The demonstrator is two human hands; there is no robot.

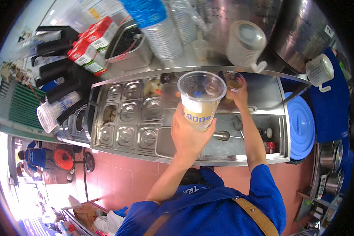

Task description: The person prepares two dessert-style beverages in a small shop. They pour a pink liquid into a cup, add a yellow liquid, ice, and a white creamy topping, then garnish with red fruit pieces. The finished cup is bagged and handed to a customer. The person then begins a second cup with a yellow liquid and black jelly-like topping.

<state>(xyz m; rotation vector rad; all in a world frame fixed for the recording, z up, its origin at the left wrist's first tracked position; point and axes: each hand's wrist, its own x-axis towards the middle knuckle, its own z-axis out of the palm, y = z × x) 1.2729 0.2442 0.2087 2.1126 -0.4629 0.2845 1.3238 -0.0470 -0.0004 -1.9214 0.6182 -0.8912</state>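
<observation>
My left hand (190, 133) is wrapped round a large clear plastic cup (200, 98), raised over the steel counter. Blue and yellow printing covers the cup's side, and its mouth is uncovered. I cannot tell whether anything lies in it. Farther off to the right, my right hand (240, 94) grips a small clear cup (233, 83) with some amber-brown liquid inside, close to the counter's back rail. Below the large cup, a metal scoop-like tool (222, 135) lies in the steel basin (224, 148).
Lidded steel pans (129, 112) fill the counter's left side. Behind stand stacked plastic cups (161, 41), red-and-white cartons (92, 45), a pale lidded jug (246, 43) and a large steel pot (303, 35). A blue-lidded bin (301, 126) sits right. Another person (37, 157) is far left.
</observation>
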